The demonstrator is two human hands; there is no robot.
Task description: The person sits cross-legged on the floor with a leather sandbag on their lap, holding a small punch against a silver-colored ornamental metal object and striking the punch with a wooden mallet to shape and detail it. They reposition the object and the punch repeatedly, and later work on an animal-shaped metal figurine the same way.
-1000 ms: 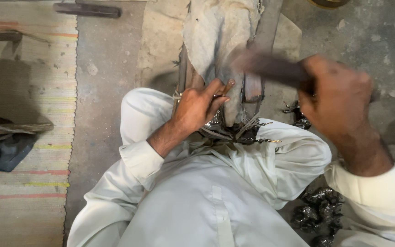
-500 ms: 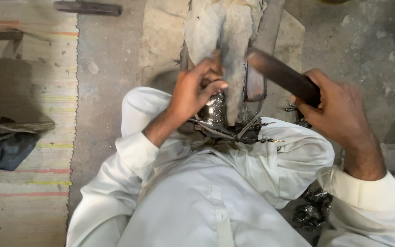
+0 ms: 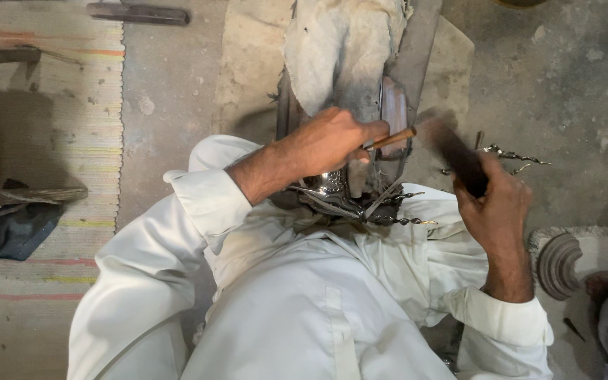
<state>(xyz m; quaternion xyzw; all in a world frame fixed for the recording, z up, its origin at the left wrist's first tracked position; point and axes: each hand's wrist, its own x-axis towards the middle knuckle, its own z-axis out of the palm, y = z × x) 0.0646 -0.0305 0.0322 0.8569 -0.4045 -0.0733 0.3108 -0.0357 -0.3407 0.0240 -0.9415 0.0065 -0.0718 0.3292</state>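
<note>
My left hand grips a thin brown punch that lies nearly level, its tip pointing right. Under that hand sits a shiny silver metal piece resting on a dark stand covered by a dirty white cloth. My right hand holds a dark wooden mallet, blurred by motion, its head just right of the punch's end. Thin silver wires and chains spread over my white-clothed lap below the piece.
A striped woven mat covers the floor at left, with dark wooden pieces near its top. A silver twisted ornament lies on the concrete at right. A ribbed round object sits at lower right.
My right hand has swung the mallet down and left toward the punch's end. My left hand has shifted lower over the silver piece, and the punch now shows.
</note>
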